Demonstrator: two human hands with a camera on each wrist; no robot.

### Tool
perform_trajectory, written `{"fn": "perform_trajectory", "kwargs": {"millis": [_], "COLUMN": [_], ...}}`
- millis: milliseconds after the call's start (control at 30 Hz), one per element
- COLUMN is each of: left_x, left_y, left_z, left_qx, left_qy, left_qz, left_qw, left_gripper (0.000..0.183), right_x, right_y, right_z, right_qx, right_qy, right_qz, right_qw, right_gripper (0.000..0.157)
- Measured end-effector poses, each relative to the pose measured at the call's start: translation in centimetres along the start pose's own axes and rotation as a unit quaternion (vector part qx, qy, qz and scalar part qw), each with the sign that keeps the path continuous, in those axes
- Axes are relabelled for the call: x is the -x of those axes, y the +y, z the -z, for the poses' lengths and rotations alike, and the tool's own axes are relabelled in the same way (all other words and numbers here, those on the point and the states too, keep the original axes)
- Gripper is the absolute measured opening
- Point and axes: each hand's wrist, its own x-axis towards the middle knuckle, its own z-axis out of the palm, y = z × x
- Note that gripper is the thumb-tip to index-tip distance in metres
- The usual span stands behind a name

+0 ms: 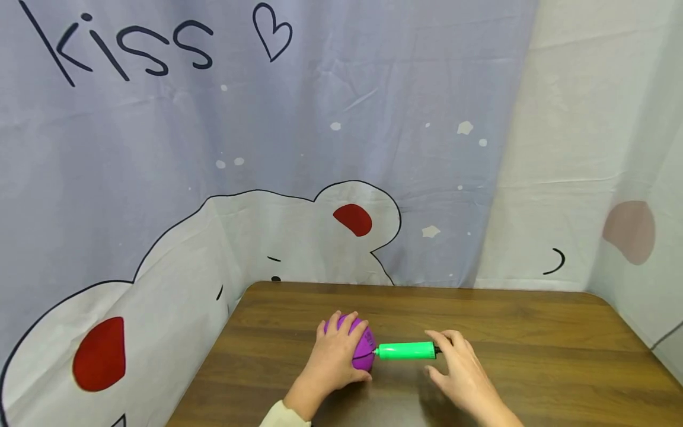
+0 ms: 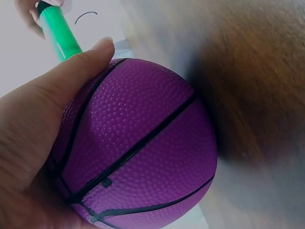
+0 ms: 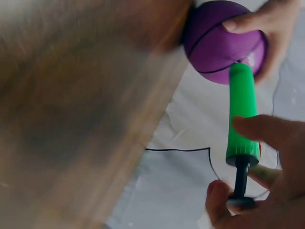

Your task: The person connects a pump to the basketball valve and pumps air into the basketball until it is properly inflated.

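Purple pebbled rubber fills our left hand (image 1: 335, 351), which cups the small purple basketball (image 2: 143, 152) on the brown wooden table (image 1: 533, 356), thumb and fingers curled round it. Our right hand (image 1: 460, 370) pinches the black plunger handle (image 3: 239, 200) of the green plastic hand pump (image 1: 407, 350), whose nozzle end meets the ball's right side. Risk, as we judge it: an off-axis push could bend or dislodge the needle; a loose left grip could let the ball roll. A printed cartoon fabric backdrop (image 1: 267, 148) surrounds the table.
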Motion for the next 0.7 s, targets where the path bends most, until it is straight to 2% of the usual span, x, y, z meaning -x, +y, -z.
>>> {"fn": "perform_trajectory", "kwargs": {"millis": [100,200,267,333,433,500,567,700], "left_x": [-0.2,-0.4,-0.4,-0.5,-0.5,-0.4,-0.4,-0.2], "left_y": [0.1,0.1,0.1,0.0,0.1,0.2,0.2,0.2], "left_z": [-0.2,-0.4,-0.5,-0.6,-0.8,-0.8,-0.8,-0.8], "left_qx": [-0.017,-0.028,-0.034,-0.039,-0.045,-0.048,-0.052,-0.068], "left_qy": [-0.001,0.003,0.010,0.015,0.016,0.014,0.013,0.020], "left_qz": [0.001,0.001,-0.001,-0.002,-0.003,0.000,0.003,-0.001], "left_qw": [0.9998,0.9996,0.9994,0.9991,0.9988,0.9987,0.9985,0.9975], "left_gripper": [0.104,0.101,0.099,0.097,0.096,0.095,0.093,0.091], "right_x": [-0.8,-1.7,-2.3,-2.9,-3.3,-3.4,-3.2,-2.5], "right_y": [0.0,-0.2,-0.6,-1.1,-2.0,-2.3,-2.3,-1.5], "right_z": [-0.8,-1.6,-2.1,-2.8,-3.6,-4.0,-4.1,-3.7], "right_qx": [0.097,0.180,0.218,0.245,0.257,0.248,0.229,0.193], "right_qy": [0.045,0.080,0.080,0.058,0.009,-0.009,-0.007,0.024], "right_qz": [0.070,0.125,0.150,0.171,0.205,0.219,0.228,0.244], "right_qw": [0.992,0.972,0.961,0.953,0.944,0.943,0.946,0.950], "right_gripper": [0.058,0.047,0.041,0.039,0.041,0.044,0.048,0.047]}}
